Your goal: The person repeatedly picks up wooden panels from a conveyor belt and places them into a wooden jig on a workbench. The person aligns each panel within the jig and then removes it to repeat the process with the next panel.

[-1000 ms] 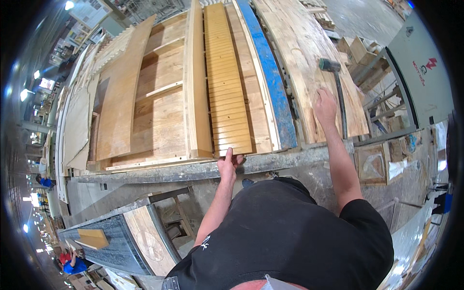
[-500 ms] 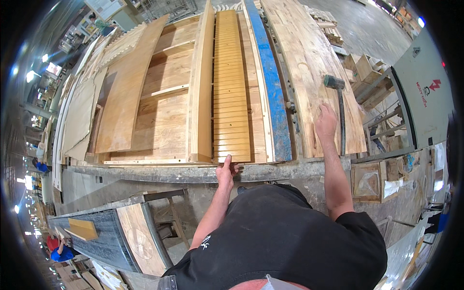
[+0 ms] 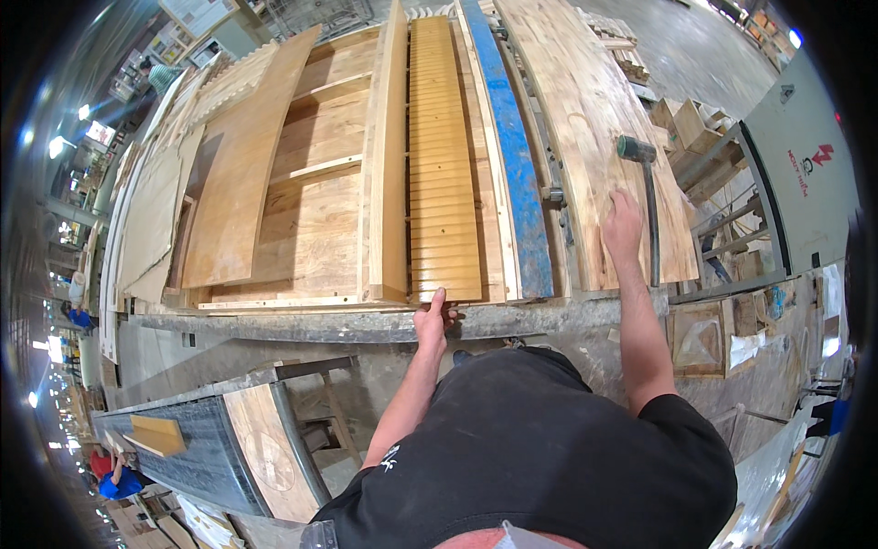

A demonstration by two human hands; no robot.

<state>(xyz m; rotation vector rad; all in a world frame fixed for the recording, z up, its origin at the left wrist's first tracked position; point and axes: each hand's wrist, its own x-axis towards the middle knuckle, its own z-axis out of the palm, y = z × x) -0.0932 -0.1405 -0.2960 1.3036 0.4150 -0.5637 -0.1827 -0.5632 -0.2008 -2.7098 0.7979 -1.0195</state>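
A long yellow-brown board (image 3: 443, 174) with many cross grooves lies lengthwise in a pale wooden frame. My left hand (image 3: 433, 320) is closed on its near end, the thumb on top and the fingers curled beneath, partly hidden. Close along the board's left side stands a pale upright plank (image 3: 387, 165). My right hand (image 3: 624, 224) rests on a wide wooden panel (image 3: 585, 137) to the right, its fingers loosely extended and holding nothing. Just right of that hand lies a mallet (image 3: 650, 201) with a dark head and a long dark handle.
A blue scuffed metal bar (image 3: 512, 146) runs between the frame and the panel. On the left, a thin brown sheet (image 3: 242, 174) covers part of the frame. A grey cabinet (image 3: 800, 156) stands at the right. Behind me on the left is a dark-topped table (image 3: 197, 448).
The view has shifted slightly. The grooved board's near end sits a little farther right, with my left hand still on it. My right hand stays on the panel near the mallet.
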